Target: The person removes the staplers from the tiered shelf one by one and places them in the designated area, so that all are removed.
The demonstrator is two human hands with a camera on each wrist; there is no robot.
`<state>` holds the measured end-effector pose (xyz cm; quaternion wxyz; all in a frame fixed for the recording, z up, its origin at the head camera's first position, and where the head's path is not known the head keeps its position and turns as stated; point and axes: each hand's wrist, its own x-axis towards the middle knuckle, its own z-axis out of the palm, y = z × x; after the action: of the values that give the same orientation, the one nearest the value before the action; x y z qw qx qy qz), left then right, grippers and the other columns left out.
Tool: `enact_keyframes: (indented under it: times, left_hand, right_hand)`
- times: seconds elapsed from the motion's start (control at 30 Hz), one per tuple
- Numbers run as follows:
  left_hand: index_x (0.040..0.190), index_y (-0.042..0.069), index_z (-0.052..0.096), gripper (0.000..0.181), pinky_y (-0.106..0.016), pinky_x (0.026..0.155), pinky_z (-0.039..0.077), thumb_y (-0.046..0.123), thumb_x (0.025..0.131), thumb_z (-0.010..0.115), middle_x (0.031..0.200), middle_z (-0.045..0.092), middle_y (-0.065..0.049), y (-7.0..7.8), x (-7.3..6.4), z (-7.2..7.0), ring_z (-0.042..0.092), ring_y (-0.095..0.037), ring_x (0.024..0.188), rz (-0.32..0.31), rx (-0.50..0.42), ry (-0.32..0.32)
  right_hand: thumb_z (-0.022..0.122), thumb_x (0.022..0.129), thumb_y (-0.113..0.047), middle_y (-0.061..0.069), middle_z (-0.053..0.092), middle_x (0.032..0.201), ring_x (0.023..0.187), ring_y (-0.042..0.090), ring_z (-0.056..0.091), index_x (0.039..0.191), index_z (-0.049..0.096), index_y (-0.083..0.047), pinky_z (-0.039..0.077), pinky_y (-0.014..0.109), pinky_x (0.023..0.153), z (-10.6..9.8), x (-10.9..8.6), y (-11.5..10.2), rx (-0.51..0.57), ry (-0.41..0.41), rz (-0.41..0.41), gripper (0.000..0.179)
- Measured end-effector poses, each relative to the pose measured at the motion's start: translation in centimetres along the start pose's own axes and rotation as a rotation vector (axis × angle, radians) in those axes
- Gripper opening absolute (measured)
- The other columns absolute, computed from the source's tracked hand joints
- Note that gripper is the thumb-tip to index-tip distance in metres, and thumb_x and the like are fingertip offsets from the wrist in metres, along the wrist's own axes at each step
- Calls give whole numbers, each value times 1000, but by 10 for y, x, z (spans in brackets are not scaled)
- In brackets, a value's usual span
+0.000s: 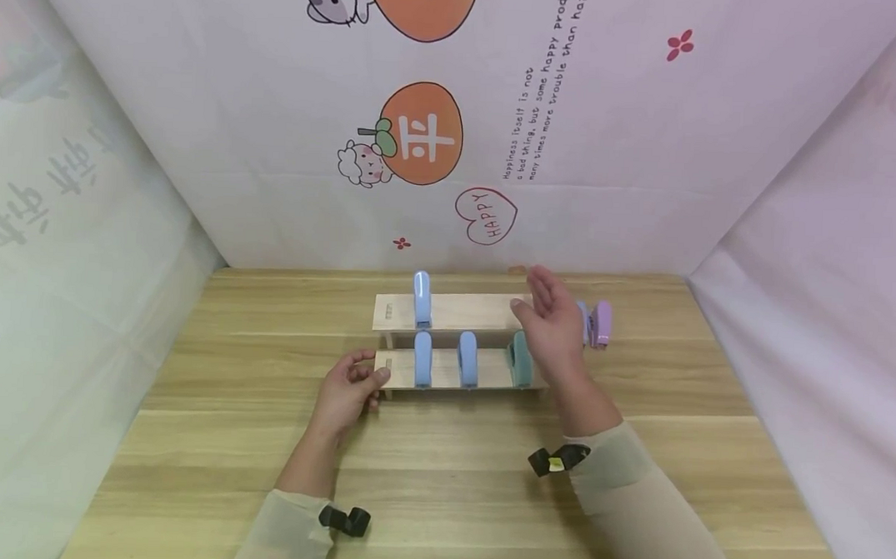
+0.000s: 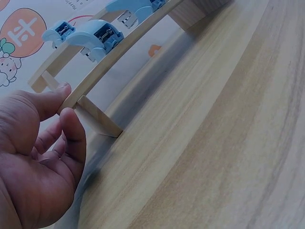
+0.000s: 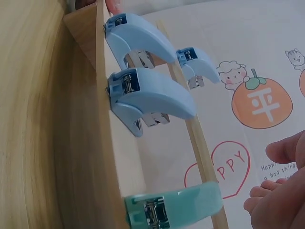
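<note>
My left hand pinches the left end of the front wooden shelf, thumb on top and index finger curled beneath the edge. Two light blue staplers, one at the left and one at the middle, stand on that shelf, with a green stapler near its right end. Over the right end of the back wooden shelf, my right hand is held with its fingers extended and nothing in it. Another light blue stapler stands toward that back shelf's left end.
Past my right hand, a purple stapler is on the wooden table, beside a blue stapler partly hidden by the hand. A printed white cloth forms walls behind and at both sides.
</note>
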<state>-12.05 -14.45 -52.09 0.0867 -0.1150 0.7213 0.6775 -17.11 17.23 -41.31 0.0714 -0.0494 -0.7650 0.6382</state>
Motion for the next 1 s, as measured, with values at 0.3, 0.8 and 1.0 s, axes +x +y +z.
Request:
enact_keyframes:
  times: [0.3, 0.8, 1.0]
  left_hand:
    - [136, 12, 59, 53, -29, 61, 57, 24, 91, 84, 99, 64, -10, -2, 1, 2, 60, -18, 68, 16, -22, 4]
    - [138, 11, 58, 55, -28, 62, 57, 24, 91, 83, 98, 63, -10, -1, 1, 2, 60, -19, 68, 20, -16, 12]
    - [142, 10, 56, 58, -28, 62, 57, 25, 92, 83, 100, 64, -9, -1, 1, 0, 60, -18, 70, 5, -1, 12]
  right_hand:
    - [71, 96, -7, 3, 46, 160, 147, 14, 41, 154, 46, -13, 33, 33, 121, 11, -3, -4, 42, -17, -31, 63]
    - [71, 96, -14, 2, 46, 159, 147, 15, 42, 156, 45, -15, 35, 32, 120, 37, -9, -4, -52, -45, -36, 65]
    - [71, 96, -15, 2, 46, 160, 147, 18, 41, 156, 45, -15, 35, 32, 120, 45, -13, -4, -38, -75, -27, 65]
